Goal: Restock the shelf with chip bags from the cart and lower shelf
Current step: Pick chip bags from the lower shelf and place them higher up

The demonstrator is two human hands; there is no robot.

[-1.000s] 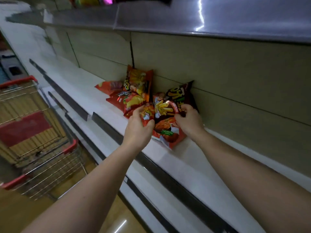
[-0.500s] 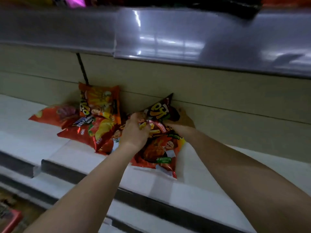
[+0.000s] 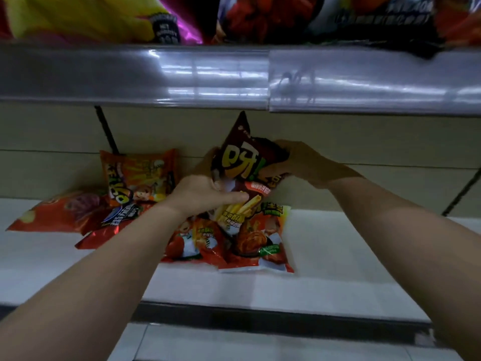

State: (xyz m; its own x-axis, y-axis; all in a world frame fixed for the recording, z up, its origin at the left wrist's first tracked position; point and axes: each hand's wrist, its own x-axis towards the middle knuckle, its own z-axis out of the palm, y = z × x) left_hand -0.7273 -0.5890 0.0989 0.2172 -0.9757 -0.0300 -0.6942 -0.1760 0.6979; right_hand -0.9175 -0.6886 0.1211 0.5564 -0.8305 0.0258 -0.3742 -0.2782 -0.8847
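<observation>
Dark brown bag [image 3: 243, 157] w/ yellow lettering; red-orange bags [image 3: 260, 238]; white shelf [image 3: 338, 256].

Upper-shelf glossy snack bags [image 3: 260, 16] cut off by top edge (labels blurred); left hand's fingertips [image 3: 205, 162] hidden behind dark brown chip bag [image 3: 242, 157].

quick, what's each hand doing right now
Left hand: grips the lower left of the dark brown chip bag.
Right hand: grips the same bag's right side, fingers curled round it.
</observation>
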